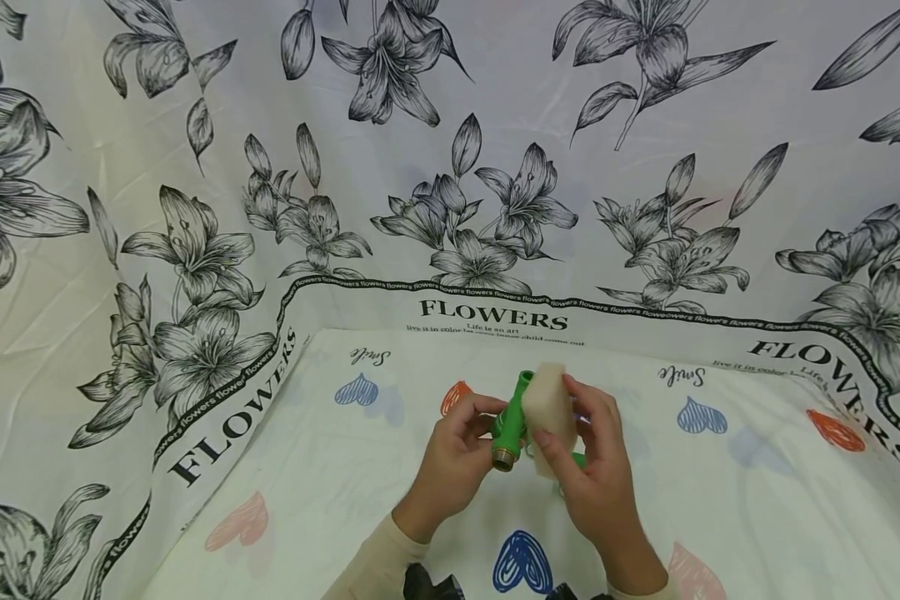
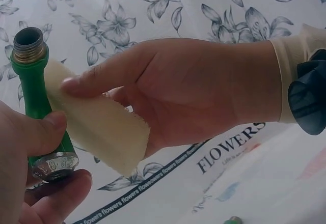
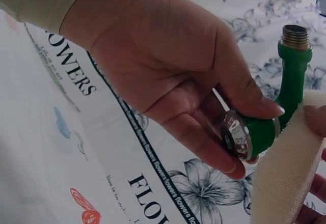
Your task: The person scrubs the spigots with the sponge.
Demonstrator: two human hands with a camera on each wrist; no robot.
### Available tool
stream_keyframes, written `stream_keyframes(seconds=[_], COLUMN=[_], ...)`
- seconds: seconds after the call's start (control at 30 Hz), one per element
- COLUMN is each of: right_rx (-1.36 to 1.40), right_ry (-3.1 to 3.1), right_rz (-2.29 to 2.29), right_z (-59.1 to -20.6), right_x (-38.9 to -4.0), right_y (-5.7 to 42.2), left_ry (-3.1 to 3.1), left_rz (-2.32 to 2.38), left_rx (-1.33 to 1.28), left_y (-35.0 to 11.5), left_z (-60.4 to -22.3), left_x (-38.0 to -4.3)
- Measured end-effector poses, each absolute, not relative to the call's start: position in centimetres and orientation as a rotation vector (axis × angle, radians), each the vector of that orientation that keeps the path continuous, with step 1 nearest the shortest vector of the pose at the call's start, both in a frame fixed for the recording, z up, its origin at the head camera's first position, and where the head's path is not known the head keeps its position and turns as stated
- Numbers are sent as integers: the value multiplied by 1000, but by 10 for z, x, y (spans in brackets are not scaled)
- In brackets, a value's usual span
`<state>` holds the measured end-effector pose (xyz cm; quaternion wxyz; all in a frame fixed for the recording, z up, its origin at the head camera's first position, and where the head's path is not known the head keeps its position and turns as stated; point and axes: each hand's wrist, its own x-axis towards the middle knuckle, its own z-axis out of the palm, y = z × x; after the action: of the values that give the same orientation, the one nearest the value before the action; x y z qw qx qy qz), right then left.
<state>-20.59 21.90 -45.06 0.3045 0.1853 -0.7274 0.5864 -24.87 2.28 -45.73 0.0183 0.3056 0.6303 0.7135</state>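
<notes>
My left hand (image 1: 453,458) pinches a green valve (image 1: 509,425) between thumb and fingers. It has a threaded brass end (image 2: 29,47) and a silver knob (image 3: 237,134). Thumb and fingertips grip it close to that knob in the right wrist view. A cream sponge block (image 1: 551,408) is held in my right hand (image 1: 598,467), thumb on the near face and fingers behind. In the head view the sponge stands upright right beside the valve and overlaps part of it. Both things are held up over the cloth.
A white cloth (image 1: 330,500) printed with hearts covers the table. Behind it rises a flower-printed curtain (image 1: 495,125). A small green piece (image 2: 233,220) lies on the cloth, mostly hidden behind the right hand in the head view. Dark wrist gear (image 1: 431,583) shows at the bottom.
</notes>
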Motion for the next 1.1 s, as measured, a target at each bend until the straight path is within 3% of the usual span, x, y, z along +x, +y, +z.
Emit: stream_keyframes(seconds=[0.67,1.1], right_rx=[719,656], right_ry=[-2102,-2091], right_rz=[1489,1451], right_z=[-441,-444], right_x=[-192,-197], right_y=[209,214], left_ry=[2196,2166], left_rz=[2279,2216], left_rx=[866,883], left_y=[25,26], left_z=[-462,-460], left_x=[-257,-253])
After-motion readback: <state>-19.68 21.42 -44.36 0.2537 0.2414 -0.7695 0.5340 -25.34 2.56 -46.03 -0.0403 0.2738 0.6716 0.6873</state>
